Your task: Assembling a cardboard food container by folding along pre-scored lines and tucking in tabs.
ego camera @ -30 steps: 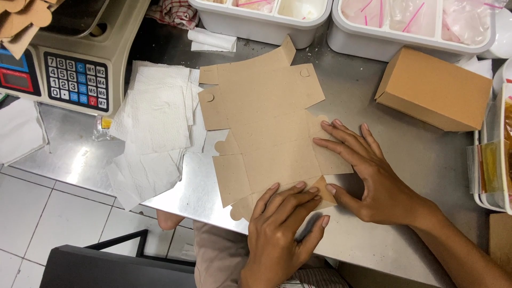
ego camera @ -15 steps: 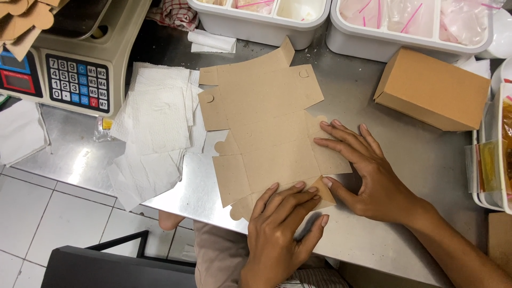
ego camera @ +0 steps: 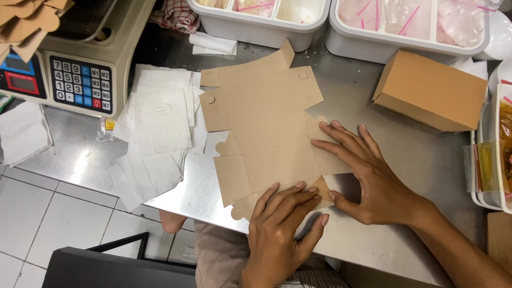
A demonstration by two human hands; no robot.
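A flat, unfolded brown cardboard box blank (ego camera: pixel 264 122) lies on the steel counter (ego camera: pixel 373 101). My left hand (ego camera: pixel 280 232) rests palm down on the blank's near edge, fingers spread and pressing its bottom flap. My right hand (ego camera: pixel 368 178) lies flat on the blank's right side flap, fingers pointing left, thumb near my left hand's fingertips. Neither hand grips anything. A folded, assembled brown box (ego camera: pixel 429 90) stands to the right of the blank, beyond my right hand.
A stack of white paper sheets (ego camera: pixel 157 130) lies left of the blank. A weighing scale with keypad (ego camera: pixel 80 80) stands far left. Two white divided bins (ego camera: pixel 266 21) with bagged items sit at the back. Another tray (ego camera: pixel 493 154) is at the right edge.
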